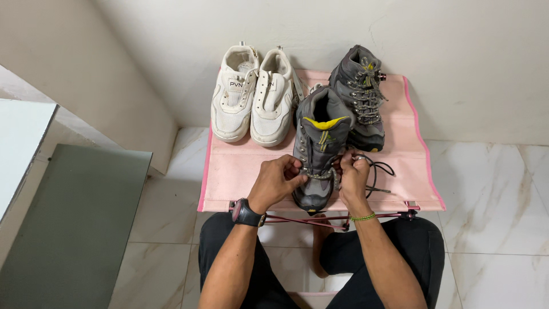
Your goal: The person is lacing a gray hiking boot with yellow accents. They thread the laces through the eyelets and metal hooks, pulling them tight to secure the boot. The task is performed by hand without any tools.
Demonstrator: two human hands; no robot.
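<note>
Head view: both hands at near grey boot [318,150], front-centre of pink rack [234,171].
L hand [278,180]: fingers curled, pinching lace at boot's left eyelets.
R hand [353,176]: closed on dark lace [378,171], right side.
Behind: 2nd grey boot [361,97], laced, upright.
Left rear: white sneakers [251,94], pair, touching.
Around: marble floor [492,194], white wall.
</note>
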